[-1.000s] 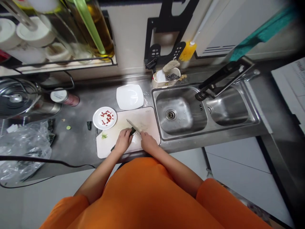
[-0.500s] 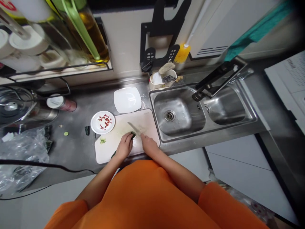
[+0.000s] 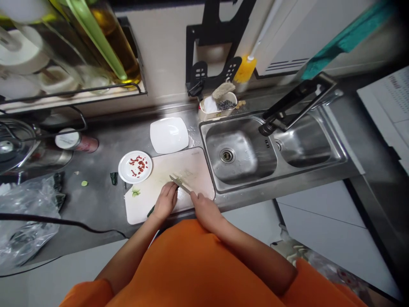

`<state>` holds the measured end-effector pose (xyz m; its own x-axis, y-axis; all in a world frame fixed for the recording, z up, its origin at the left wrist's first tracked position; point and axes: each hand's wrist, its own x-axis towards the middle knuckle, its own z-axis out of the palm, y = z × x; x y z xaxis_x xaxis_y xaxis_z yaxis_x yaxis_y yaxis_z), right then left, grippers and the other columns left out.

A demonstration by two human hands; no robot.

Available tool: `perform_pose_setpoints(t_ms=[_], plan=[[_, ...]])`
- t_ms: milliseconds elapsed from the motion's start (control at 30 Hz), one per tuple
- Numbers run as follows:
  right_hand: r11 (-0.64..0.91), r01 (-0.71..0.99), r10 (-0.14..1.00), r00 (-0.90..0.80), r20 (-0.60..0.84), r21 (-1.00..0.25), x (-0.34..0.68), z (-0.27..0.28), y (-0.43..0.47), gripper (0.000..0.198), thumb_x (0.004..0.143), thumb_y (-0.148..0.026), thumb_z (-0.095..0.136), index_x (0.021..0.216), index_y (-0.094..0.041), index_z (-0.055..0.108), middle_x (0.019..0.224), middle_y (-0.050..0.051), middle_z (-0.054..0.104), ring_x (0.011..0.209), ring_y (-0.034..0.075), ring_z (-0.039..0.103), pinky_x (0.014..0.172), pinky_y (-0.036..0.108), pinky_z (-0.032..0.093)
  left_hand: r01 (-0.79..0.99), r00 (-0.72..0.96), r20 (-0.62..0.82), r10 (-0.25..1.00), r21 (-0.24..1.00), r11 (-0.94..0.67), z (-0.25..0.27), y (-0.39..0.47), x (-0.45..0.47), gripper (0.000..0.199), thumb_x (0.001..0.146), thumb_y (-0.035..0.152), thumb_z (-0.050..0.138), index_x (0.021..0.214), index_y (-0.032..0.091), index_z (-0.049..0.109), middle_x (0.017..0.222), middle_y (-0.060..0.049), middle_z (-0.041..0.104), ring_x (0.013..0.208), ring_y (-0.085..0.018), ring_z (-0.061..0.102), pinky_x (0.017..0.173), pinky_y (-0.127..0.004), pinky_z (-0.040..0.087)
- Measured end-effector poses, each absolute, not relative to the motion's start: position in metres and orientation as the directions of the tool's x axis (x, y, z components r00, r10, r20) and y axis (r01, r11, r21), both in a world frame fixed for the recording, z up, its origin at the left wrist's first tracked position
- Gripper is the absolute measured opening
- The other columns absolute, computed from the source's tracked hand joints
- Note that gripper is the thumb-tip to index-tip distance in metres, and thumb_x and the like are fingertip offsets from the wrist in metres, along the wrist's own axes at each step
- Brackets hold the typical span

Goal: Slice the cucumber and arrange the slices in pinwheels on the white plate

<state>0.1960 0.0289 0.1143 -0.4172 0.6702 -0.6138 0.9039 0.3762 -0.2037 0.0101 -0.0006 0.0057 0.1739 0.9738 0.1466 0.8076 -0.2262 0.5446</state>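
On the white cutting board (image 3: 198,164) my left hand (image 3: 166,200) is closed over a dark green cucumber (image 3: 151,210). Most of the cucumber is hidden beneath the palm; its dark end shows beside the wrist. My right hand (image 3: 204,207) grips the handle of a knife (image 3: 180,184), whose blade points up and left, just beyond the left fingertips. Whether the blade touches the cucumber I cannot tell. Pale green scraps (image 3: 136,193) lie on the board's left part. A round white plate with chopped red pieces (image 3: 134,167) overlaps the board's upper left corner.
An empty square white plate (image 3: 169,135) is behind the board. To the right is a double steel sink (image 3: 241,149) with a black faucet (image 3: 284,106). Leftward lie a dark green cucumber end (image 3: 113,178), a small slice (image 3: 84,183), a plastic bag (image 3: 28,217) and a jar (image 3: 76,140).
The knife has shifted toward me, its blade now across the left fingertips' front rather than farther up the board. My right hand has moved slightly nearer my body; the left stays on the cucumber.
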Motion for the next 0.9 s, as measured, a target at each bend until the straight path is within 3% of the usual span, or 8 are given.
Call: perform_pose_setpoints(t_ms=[900], plan=[[0.340,0.915,0.608,-0.390,-0.691,-0.217,0.2017,0.1173,0.0295,0.035,0.086,-0.004,0.031,0.116,-0.017,0.044,0.093,0.012,0.061,0.086,0.024,0.065,0.069,0.030,0.048,0.809,0.169,0.117,0.979,0.551,-0.205,0.0016,-0.0009,0.0102,0.035,0.090,0.020,0.042,0.123,0.016,0.051,0.120,-0.013,0.058,0.116,-0.024,0.051,0.101,-0.045,0.044]])
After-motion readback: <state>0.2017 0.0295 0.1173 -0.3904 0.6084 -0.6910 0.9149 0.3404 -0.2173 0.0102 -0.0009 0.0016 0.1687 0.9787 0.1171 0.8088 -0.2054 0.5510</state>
